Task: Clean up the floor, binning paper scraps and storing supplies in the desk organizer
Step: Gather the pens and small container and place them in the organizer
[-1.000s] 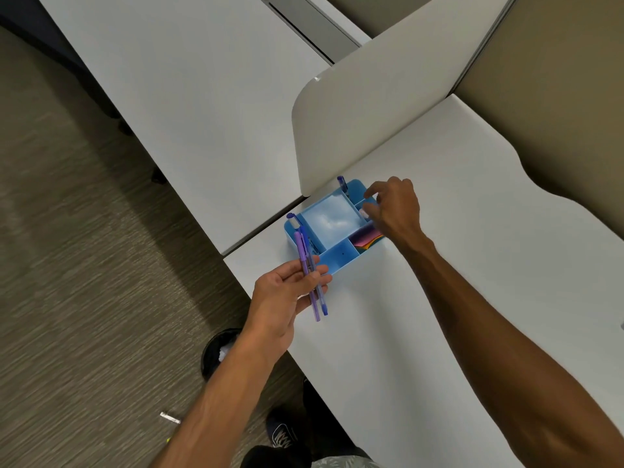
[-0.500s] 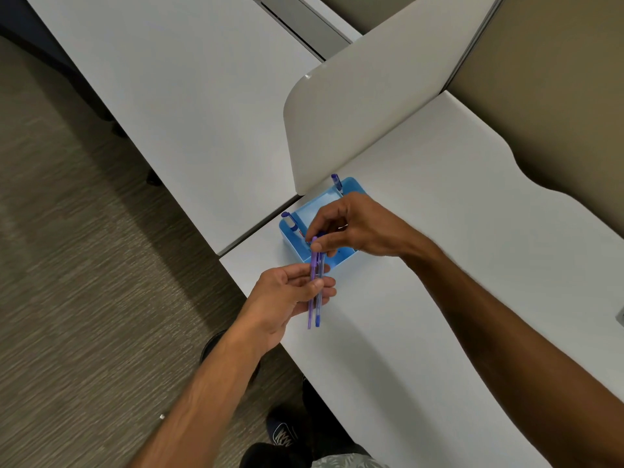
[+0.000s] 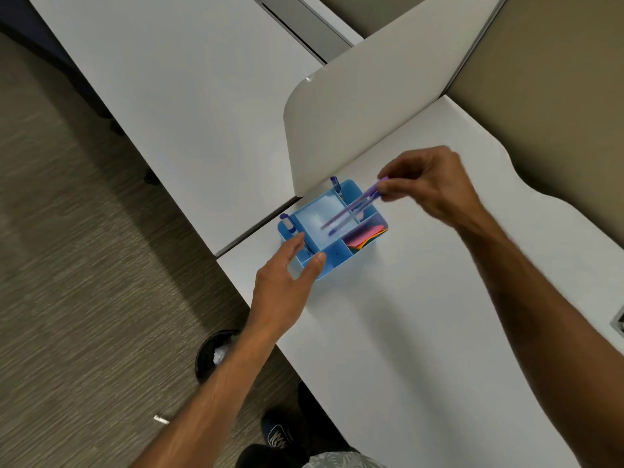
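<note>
A blue desk organizer (image 3: 337, 261) sits at the near-left corner of the white desk (image 3: 405, 332). My right hand (image 3: 429, 184) pinches two purple pens (image 3: 351, 211), blurred by motion, slanting over the organizer's big middle compartment. My left hand (image 3: 287, 278) touches the organizer's near-left corner, thumb on its front wall and fingers at the rim, holding nothing. A purple pen (image 3: 287, 221) stands in the left slot and another purple pen (image 3: 335, 184) in the far slot. Coloured paper sheets (image 3: 366, 236) fill the right compartment.
A black waste bin (image 3: 212, 356) with crumpled white paper stands on the carpet below the desk edge. A small white scrap (image 3: 161, 419) lies on the floor at lower left. A white divider panel (image 3: 354, 123) rises right behind the organizer. My shoe (image 3: 277, 434) is below.
The two purple pens passed from my left hand to my right, which lifted them over the organizer. My left hand let go and moved up to the organizer's corner.
</note>
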